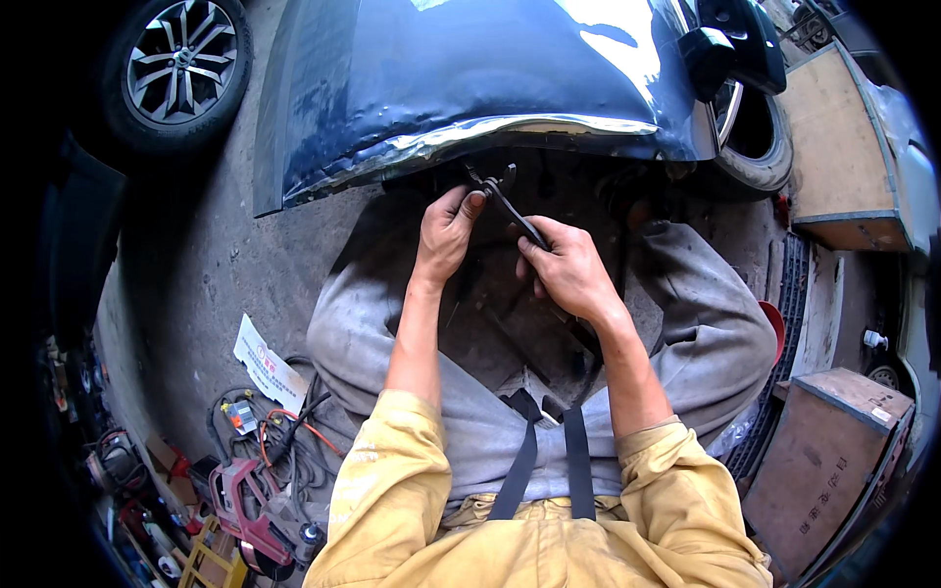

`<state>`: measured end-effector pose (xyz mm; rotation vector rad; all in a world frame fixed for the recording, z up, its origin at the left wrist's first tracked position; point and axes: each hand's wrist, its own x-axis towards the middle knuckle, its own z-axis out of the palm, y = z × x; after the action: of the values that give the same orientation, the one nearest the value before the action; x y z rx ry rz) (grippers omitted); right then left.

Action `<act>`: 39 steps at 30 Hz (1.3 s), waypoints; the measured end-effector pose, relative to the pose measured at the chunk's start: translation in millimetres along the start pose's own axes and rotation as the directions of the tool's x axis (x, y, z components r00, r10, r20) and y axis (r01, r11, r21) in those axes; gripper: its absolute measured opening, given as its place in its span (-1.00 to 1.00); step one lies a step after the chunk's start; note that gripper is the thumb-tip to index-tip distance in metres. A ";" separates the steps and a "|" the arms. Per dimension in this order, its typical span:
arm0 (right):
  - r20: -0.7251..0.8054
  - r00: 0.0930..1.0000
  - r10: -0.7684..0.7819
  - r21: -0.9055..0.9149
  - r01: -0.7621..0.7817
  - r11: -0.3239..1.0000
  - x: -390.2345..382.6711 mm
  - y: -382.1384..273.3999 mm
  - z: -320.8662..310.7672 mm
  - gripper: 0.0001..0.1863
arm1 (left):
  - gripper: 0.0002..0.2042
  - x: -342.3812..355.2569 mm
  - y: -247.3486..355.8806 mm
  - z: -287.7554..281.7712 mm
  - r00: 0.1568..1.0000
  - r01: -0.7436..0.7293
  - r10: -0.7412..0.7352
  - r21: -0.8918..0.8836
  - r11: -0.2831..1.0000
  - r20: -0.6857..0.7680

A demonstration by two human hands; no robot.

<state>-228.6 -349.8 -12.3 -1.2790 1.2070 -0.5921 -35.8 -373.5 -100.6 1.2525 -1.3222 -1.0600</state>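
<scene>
One slim dark tool, metal head, right fingers clamped on handle, left fingers together alongside

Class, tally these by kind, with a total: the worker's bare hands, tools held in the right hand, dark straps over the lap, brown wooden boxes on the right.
Left hand and right hand: 2
Dark-handled tool: 1
Left strap and right strap: 2
Upper box and lower box: 2
Total: 7

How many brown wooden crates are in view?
2: one brown wooden crate at upper right, beside a black rubber tyre; a second crate at lower right. Others may be hidden.
</scene>
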 end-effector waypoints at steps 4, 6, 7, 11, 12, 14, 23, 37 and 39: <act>-0.087 0.981 -0.174 -0.088 0.167 0.982 8.8 10.0 4.0 -0.82 | -0.62 2.0 2.7 -3.7 0.999 0.030 -0.027 -0.070 0.997 0.047; -0.194 0.938 -0.286 -0.165 0.256 0.952 14.6 13.7 17.6 -0.83 | -0.63 -1.4 8.4 10.1 0.993 0.119 -0.120 -0.382 0.917 0.019; -0.244 0.908 -0.340 -0.206 0.294 0.933 17.2 13.9 25.2 -0.83 | -0.62 -4.2 11.6 20.9 0.985 0.154 -0.171 -0.525 0.837 0.018; -0.348 0.858 -0.378 -0.230 0.312 0.922 24.6 17.3 42.8 -0.82 | -0.54 -9.2 20.0 34.7 0.963 0.216 -0.267 -0.692 0.689 0.035; -0.333 0.853 -0.402 -0.269 0.322 0.908 27.2 19.3 42.3 -0.80 | -0.55 -7.6 16.2 33.4 0.964 0.213 -0.264 -0.693 0.689 0.034; -0.364 0.800 -0.477 -0.368 0.346 0.863 32.4 19.9 45.9 -0.82 | -0.55 -1.3 11.6 29.8 0.967 0.206 -0.254 -0.693 0.691 0.034; -0.365 0.819 -0.442 -0.283 0.355 0.891 44.0 48.0 67.8 -0.70 | -0.57 0.0 9.8 31.4 0.976 0.177 -0.213 -0.450 0.875 -0.032; -0.392 0.831 -0.395 -0.179 0.353 0.918 21.4 18.4 32.4 -0.81 | -0.71 -12.4 32.4 24.0 0.943 0.308 -0.327 -0.549 0.777 0.067; -0.286 0.886 -0.366 -0.194 0.320 0.927 17.3 11.2 16.5 -0.80 | -0.76 -13.5 36.5 9.6 0.952 0.306 -0.278 -0.490 0.816 0.131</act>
<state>-211.0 -355.6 -31.1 -1.5790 1.3098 -1.0191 -50.4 -357.4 -67.0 1.0407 -0.8118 -1.5525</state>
